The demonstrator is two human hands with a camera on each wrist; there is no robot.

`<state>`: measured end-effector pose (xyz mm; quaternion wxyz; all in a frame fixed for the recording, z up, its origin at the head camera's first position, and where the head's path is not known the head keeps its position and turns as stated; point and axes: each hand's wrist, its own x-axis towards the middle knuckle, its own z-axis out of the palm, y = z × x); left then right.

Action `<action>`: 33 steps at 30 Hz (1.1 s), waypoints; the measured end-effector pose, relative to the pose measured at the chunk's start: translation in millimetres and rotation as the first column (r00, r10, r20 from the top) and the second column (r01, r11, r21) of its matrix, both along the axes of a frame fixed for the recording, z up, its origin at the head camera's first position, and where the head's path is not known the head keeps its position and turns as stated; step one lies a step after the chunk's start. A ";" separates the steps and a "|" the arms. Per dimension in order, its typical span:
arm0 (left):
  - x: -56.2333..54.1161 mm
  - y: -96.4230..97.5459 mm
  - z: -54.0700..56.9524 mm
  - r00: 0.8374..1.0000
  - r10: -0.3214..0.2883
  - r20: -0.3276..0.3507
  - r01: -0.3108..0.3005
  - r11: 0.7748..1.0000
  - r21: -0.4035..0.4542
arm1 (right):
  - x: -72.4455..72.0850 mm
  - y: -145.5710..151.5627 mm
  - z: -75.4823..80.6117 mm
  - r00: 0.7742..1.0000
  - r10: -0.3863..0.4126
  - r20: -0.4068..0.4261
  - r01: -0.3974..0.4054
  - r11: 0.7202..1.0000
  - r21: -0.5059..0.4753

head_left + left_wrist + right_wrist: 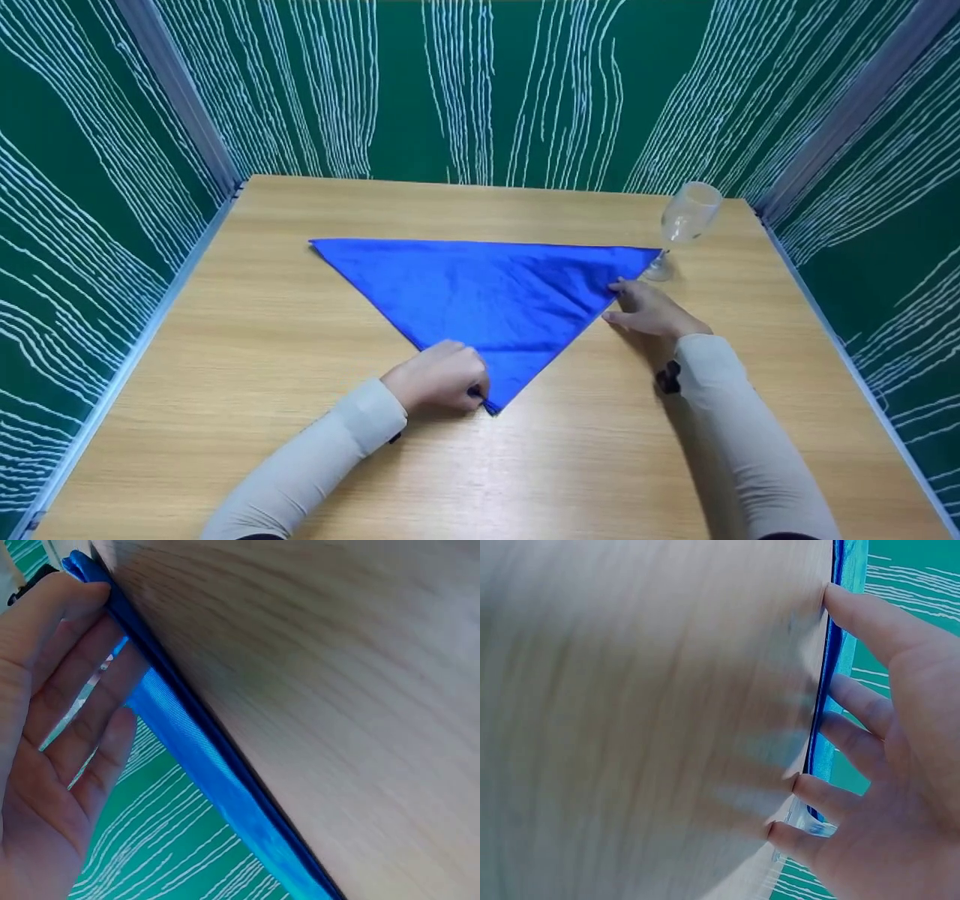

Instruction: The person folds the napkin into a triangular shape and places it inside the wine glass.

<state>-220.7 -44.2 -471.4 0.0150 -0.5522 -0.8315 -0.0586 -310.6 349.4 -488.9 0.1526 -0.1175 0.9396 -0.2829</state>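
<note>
A shiny blue cloth napkin (465, 300) lies folded into a triangle, its long edge toward the back and its point toward the front. My left hand (442, 373) is at the front point; in the left wrist view the thumb of that hand (56, 712) presses on the layered edge and the fingers lie against the cloth's other side, pinching it. Along the right slanting edge, my right hand (651, 309) touches the cloth. The right wrist view shows this hand (900, 735) with fingers spread and fairly straight, fingertips at the edge and on the table.
A clear stemmed glass (688, 212) stands by the napkin's right corner, just beyond my right hand. The wooden table (247, 360) is bordered by green walls (405, 90) with white wavy lines and by grey posts.
</note>
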 end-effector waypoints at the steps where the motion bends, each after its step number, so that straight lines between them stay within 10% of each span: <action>1: -0.1 -0.3 -0.2 1.000 0.005 0.012 -0.005 1.000 0.003 | 0.2 0.2 -0.1 1.000 0.004 -0.002 -0.004 1.000 0.000; 14: 1.0 -4.4 -3.6 0.998 0.031 0.046 -0.034 0.997 0.066 | 10.2 -16.3 6.4 0.979 0.120 -0.163 -0.094 0.983 0.158; 26: -1.0 -7.9 -6.6 0.989 0.077 0.127 -0.087 0.994 0.068 | 43.6 -88.3 6.2 0.795 0.457 -0.399 -0.447 0.886 0.125; 33: -2.5 -8.2 -8.6 0.977 0.108 0.183 -0.121 0.991 0.059 | 67.3 -120.7 6.8 0.748 0.542 -0.383 -0.552 0.829 0.094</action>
